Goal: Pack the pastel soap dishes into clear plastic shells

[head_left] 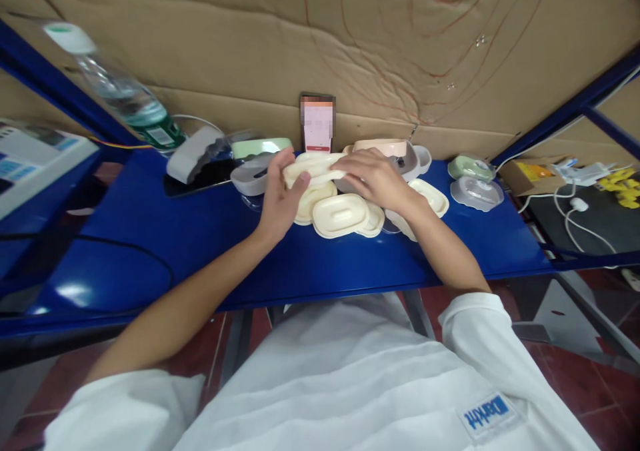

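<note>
A cream oval plastic dish (314,168) is held between my two hands, above the blue table. My left hand (278,194) grips its left end, thumb on the near side and fingers behind. At its right end, the fingers of my right hand (373,176) are bent over the rim and partly hide it. Just below lie several cream oval pieces, among them a rounded rectangular one with a raised centre (341,216) overlapping its neighbours. To the right, near my right wrist, rests another cream piece (431,196).
On the blue table (200,244), a phone (319,123) leans against the cardboard. Grey and green plastic pieces stand left, with a water bottle (135,108) behind. A peach piece (383,147) sits behind my right hand; green (471,168) and clear (477,193) ones lie far right.
</note>
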`<state>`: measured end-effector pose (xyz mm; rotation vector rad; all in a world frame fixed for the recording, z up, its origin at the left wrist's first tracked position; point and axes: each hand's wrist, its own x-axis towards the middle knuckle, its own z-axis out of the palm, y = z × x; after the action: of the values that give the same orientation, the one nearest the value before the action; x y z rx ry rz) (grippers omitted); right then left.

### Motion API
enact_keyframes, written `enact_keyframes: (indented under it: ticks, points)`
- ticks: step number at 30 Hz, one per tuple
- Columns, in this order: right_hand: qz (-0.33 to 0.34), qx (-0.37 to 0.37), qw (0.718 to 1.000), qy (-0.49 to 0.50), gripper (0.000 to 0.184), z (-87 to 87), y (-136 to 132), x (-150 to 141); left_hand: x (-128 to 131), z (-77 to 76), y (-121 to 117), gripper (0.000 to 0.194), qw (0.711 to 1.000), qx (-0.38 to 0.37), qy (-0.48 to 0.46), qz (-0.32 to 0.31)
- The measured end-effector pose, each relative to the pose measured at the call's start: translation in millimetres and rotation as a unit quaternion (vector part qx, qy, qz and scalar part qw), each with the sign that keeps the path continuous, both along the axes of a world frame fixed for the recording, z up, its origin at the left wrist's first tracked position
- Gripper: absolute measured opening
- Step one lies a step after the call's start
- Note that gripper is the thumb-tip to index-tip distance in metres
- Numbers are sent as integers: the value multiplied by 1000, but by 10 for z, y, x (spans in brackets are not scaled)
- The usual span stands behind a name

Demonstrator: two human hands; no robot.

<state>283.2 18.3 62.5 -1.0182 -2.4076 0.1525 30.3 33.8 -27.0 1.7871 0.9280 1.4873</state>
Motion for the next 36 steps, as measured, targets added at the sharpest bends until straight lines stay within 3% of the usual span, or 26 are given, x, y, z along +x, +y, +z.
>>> enact_keyframes:
  ticks: [3, 6, 9, 11, 14, 16, 18, 20, 22, 24, 26, 29, 31, 33, 36]
  points:
    - [-47, 35, 998, -19, 36, -99, 199, 95, -8, 44, -20, 68, 994, 78, 68, 42]
    - [-82, 41, 995, -35, 36, -241, 371, 102, 30, 67, -119, 53, 973, 144, 179, 30]
    - [-53, 20, 997, -47, 39, -320, 427, 43, 94, 61, -239, 38, 944, 168, 284, 1]
    - [-20, 8, 999, -41, 47, -273, 377, 48, 118, 53, -287, 36, 935, 168, 312, -6]
    - [-29, 11, 999, -8, 47, -71, 191, 287, 114, 51, -293, 35, 934, 160, 320, -10]
    - [-90, 26, 995, 18, 44, 53, 18, 648, 103, 55, -278, 35, 936, 155, 317, -17]
    - [-194, 55, 979, 37, 45, 72, -181, 1140, 100, 64, -275, 35, 936, 160, 314, -24]
    - [-310, 89, 946, 28, 49, -49, -406, 1671, 106, 80, -299, 34, 933, 173, 316, -26]
    - [-448, 92, 889, -9, 61, -278, -658, 2131, 120, 100, -354, 32, 928, 189, 319, -30]
    - [-541, 10, 839, -52, 68, -533, -932, 2443, 142, 117, -439, 32, 921, 210, 321, -67]
    - [-558, -49, 825, -77, 71, -734, -1205, 2609, 173, 124, -545, 30, 901, 245, 329, -139]
    - [-535, -9, 841, -83, 72, -866, -1536, 2703, 225, 121, -692, 27, 843, 319, 369, -226]
    - [-524, 27, 848, -66, 77, -867, -1664, 2740, 247, 120, -744, 23, 803, 364, 409, -234]
    - [-514, 1, 856, -50, 81, -830, -1722, 2759, 245, 127, -746, 18, 777, 382, 446, -226]
    - [-493, -56, 867, -43, 72, -722, -1718, 2660, 210, 141, -700, 16, 767, 365, 477, -225]
